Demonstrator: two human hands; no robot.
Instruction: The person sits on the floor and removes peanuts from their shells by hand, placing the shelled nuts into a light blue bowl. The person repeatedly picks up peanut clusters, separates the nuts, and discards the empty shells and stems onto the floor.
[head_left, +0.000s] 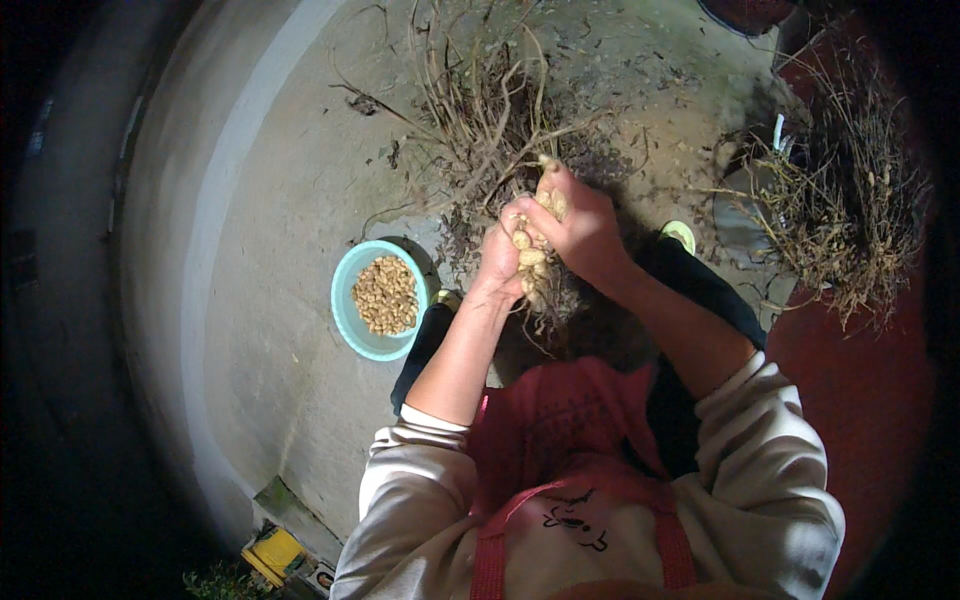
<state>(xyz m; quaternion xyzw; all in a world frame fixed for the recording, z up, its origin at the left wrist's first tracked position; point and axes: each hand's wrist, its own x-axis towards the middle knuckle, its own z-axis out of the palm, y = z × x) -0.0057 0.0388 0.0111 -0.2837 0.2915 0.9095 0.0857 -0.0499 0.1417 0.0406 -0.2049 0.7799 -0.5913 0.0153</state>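
Observation:
Both hands meet in front of my lap around a cluster of peanuts in their shells (533, 257) on dry peanut plants (487, 127). My left hand (501, 259) wraps the cluster from the left. Pressed against it from the right, my right hand (581, 221) grips pods near the top; one pod pokes out above its fingers. Thin roots (551, 326) hang below the hands. Stems fan out over the ground beyond them. To the left, a light-blue plastic basin (346, 334) holds many picked peanuts (385, 295).
Another heap of dried peanut plants (847, 195) lies at the right, partly over a red surface (847, 390). Concrete floor (277, 225) extends left, crossed by a pale strip (217, 150). A yellow container (276, 553) stands at the lower left. Soil and leaf bits litter the ground ahead.

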